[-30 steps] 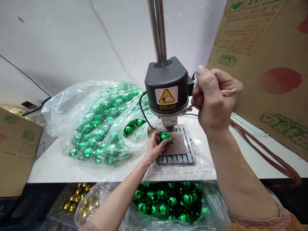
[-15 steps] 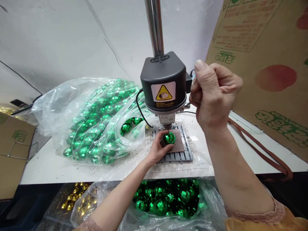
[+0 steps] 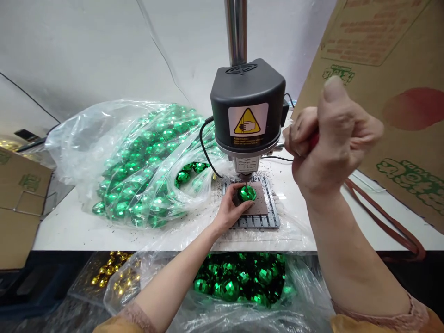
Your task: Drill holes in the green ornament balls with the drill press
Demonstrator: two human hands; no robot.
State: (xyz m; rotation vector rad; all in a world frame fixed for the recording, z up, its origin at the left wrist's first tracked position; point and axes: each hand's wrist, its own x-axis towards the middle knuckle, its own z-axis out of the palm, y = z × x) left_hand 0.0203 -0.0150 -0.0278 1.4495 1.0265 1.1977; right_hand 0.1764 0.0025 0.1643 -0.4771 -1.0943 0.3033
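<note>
Against a pale wall (image 3: pixel 86 55), a white desk (image 3: pixel 69 231) carried a black drilling machine (image 3: pixel 248 92), its spindle (image 3: pixel 245 176) pointing down. Just below, over a brown board (image 3: pixel 262 204), the left hand (image 3: pixel 231 208) was clamped on a round green faceted ball (image 3: pixel 248 193), top facing the spindle; I could not tell any long axis. The right hand (image 3: pixel 335 138) was curled tightly around a mostly hidden red handle (image 3: pixel 314 140).
</note>
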